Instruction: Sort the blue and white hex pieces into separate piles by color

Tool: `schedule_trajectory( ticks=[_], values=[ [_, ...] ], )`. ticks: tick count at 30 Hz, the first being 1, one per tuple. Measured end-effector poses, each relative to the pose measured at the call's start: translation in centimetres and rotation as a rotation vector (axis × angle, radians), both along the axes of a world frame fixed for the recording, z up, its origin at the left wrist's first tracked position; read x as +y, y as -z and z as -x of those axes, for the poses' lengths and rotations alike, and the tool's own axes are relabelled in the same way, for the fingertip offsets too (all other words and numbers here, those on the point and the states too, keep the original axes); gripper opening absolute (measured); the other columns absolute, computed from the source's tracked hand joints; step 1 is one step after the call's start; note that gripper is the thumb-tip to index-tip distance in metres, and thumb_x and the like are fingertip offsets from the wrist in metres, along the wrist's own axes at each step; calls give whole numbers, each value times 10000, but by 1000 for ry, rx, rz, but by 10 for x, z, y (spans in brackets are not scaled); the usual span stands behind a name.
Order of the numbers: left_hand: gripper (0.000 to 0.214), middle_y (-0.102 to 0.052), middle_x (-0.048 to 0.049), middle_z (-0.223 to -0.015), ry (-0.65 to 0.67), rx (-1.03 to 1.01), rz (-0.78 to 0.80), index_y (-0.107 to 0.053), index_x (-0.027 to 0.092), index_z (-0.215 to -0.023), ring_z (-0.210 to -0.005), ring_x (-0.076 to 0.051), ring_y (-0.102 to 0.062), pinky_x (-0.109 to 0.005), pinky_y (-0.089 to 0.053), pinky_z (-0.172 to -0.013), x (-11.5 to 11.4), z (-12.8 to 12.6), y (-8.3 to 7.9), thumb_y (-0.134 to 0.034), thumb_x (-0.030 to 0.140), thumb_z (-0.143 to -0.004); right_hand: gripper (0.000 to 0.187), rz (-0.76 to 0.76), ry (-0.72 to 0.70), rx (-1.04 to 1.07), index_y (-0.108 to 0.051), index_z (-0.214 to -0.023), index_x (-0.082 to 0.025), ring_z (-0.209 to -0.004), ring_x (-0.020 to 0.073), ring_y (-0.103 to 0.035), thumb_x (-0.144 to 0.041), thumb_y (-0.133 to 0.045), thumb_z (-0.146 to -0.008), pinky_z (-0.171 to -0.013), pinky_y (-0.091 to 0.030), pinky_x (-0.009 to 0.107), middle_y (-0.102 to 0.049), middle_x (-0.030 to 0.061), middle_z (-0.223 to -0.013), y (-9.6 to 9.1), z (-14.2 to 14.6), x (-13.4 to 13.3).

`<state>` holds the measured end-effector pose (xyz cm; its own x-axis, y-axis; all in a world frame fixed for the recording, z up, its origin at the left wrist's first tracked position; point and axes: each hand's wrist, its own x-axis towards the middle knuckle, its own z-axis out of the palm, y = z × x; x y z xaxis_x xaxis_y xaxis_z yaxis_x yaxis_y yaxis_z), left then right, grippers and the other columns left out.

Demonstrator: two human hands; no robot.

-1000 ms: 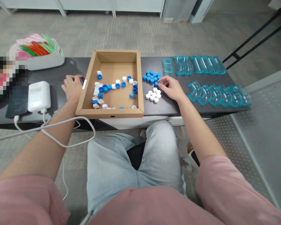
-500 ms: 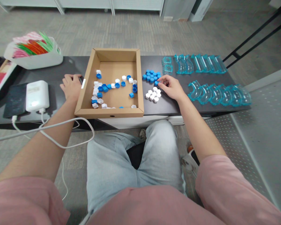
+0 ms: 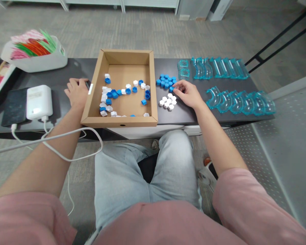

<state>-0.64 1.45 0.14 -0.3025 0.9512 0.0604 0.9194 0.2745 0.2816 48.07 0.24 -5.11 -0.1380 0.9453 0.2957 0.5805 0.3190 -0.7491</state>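
Head: blue piece (image 3: 171,89) against right hand (image 3: 188,94)

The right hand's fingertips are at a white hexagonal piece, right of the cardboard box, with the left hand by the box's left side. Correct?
Not quite: the head view shows the right hand at a blue hexagonal piece, right of the cardboard box; the left hand is by the box's left side.

Remotely, I'm counting one cardboard box (image 3: 117,121), one blue hexagon cluster (image 3: 166,81), one white hexagon cluster (image 3: 169,101), two square teal pieces (image 3: 184,74), six arched teal pieces (image 3: 248,103) near right, and one white bin (image 3: 46,62) far left.
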Motion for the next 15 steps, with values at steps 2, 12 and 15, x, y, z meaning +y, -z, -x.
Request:
schedule_trajectory(
  ticks=[2, 12, 15],
  values=[
    [620, -487, -292, -1753, 6, -6, -8, -634, 156, -1701, -1601, -462, -437, -666, -324, -1339, 1, 1, 2, -381, 338, -1165, 384, -6, -4, 0, -791, -1162, -290, -839, 241, -653, -627, -854, -990, -838, -587, 422, -765, 41, -975, 0, 0, 0],
    [596, -498, -295, -1726, 16, 9, -19, -643, 184, -1693, -1595, -467, -455, -683, -337, -1329, 5, 7, 8, -396, 360, -1179, 428, -8, -4, -4, -784, -1150, -297, -836, 244, -649, -686, -845, -981, -824, -583, 418, -758, 40, -958, -4, 1, -2],
    [621, -484, -295, -1736, 10, 17, -8, -635, 175, -1704, -1589, -469, -453, -657, -337, -1328, 5, 7, 8, -392, 378, -1169, 426, -8, 0, -8, -789, -1152, -301, -833, 245, -647, -688, -844, -981, -818, -585, 419, -757, 39, -948, -4, 1, -2]
  ],
)
